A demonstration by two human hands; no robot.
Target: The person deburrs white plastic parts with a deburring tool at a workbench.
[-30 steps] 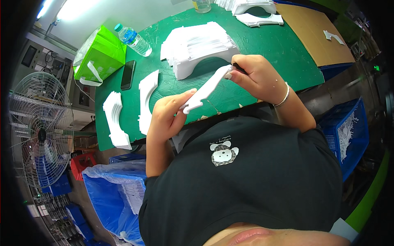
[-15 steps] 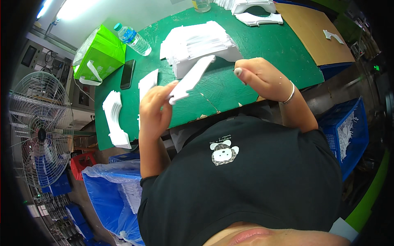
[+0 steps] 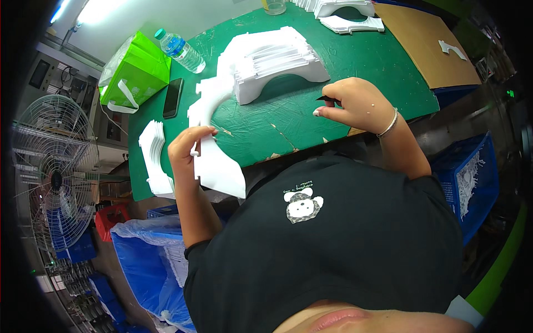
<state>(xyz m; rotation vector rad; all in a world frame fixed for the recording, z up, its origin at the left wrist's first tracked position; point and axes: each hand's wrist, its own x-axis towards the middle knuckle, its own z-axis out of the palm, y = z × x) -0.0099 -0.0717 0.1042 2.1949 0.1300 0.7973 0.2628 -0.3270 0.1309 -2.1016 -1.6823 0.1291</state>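
Observation:
My left hand [image 3: 191,145] is closed on a white arched plastic piece [image 3: 219,172] at the near left of the table. The piece's wide lower end hangs past the table edge, in front of my shirt; its curved upper part reaches toward the stack. A large stack of similar white arched pieces [image 3: 277,61] stands on the green table [image 3: 266,130]. Right of that stack, my right hand [image 3: 355,105] is closed around a small dark pointed tool [image 3: 323,99]. Only the tool's tip shows, so its exact kind is hidden. The tool and the held piece are apart.
More white pieces lie in a row [image 3: 154,158] at the table's left. Behind them are a black phone [image 3: 173,98], a water bottle [image 3: 183,53] and a green bag [image 3: 136,72]. Blue bins [image 3: 150,266] flank me below, and a large fan [image 3: 55,177] stands left.
My left hand has moved down and left, and the white piece has turned from a slanted edge-on view to show its broad face. The right hand has shifted slightly; its dark tool now shows.

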